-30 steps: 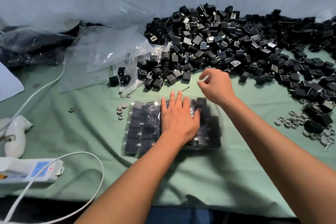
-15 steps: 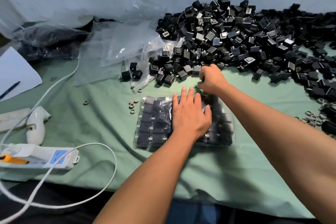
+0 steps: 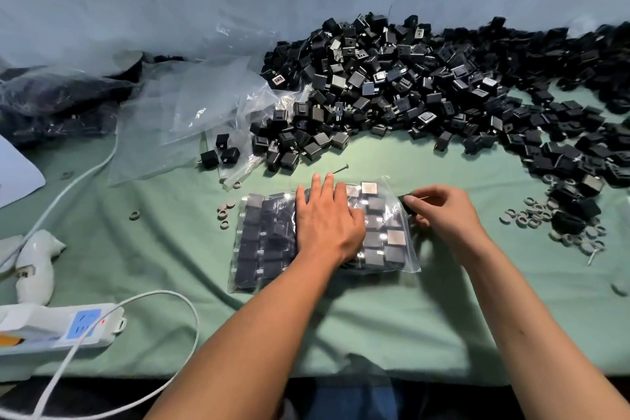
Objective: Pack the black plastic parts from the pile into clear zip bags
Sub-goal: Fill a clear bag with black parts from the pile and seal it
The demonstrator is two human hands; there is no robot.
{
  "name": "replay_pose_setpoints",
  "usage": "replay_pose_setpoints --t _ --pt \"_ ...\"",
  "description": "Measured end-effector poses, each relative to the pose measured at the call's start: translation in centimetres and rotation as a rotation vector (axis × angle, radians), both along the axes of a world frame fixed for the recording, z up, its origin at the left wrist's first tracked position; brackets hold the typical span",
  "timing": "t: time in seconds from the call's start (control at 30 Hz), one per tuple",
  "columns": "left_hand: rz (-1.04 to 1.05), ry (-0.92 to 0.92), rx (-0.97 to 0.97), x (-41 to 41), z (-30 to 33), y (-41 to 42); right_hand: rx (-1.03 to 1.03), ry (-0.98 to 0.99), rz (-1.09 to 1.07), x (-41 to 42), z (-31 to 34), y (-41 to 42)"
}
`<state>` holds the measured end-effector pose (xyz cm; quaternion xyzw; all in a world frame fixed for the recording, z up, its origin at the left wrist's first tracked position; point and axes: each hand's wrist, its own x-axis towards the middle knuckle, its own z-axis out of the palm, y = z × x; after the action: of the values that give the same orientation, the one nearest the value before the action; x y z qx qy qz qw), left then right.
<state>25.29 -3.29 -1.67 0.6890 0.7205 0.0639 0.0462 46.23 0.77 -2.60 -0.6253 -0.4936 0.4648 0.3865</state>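
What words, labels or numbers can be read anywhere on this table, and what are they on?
None can be read.
White power strip: blue panel and small orange patch, any print too blurred.
Black plastic parts in the pile: pale faces, no legible marks.
Clear zip bag: no print visible.

green table cloth, parts pile, filled bag
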Motion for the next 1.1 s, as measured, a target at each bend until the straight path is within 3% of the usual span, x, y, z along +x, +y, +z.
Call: replay_pose_setpoints --t 0.13,0.23,0.37,0.53,0.63,0.97,1.1 --pt "0.000 -0.005 0.001 0.1 0.0 0.0 0.037 0.060 0.116 -1.3 1.1 -0.9" --pt "-0.003 -0.004 0.006 0.1 0.0 0.1 0.046 -0.048 0.153 -2.1 1.6 -1.2" --pt "-0.003 -0.004 0.005 0.0 0.0 0.0 0.050 -0.012 0.155 -2.7 1.8 -1.8" --pt "0.004 -0.008 0.003 0.0 0.1 0.1 0.153 -0.351 0.151 -3.9 2.4 -2.8" --pt "0.004 -0.016 0.001 0.1 0.2 0.0 0.184 -0.458 0.112 -5.4 2.6 -3.3" --pt "0.018 -0.052 0.020 0.1 0.1 0.1 0.128 -0.370 0.063 -5.7 2.8 -3.2" --pt "0.031 -0.151 0.068 0.0 0.4 -0.2 0.151 -0.362 0.084 -5.8 2.7 -3.4"
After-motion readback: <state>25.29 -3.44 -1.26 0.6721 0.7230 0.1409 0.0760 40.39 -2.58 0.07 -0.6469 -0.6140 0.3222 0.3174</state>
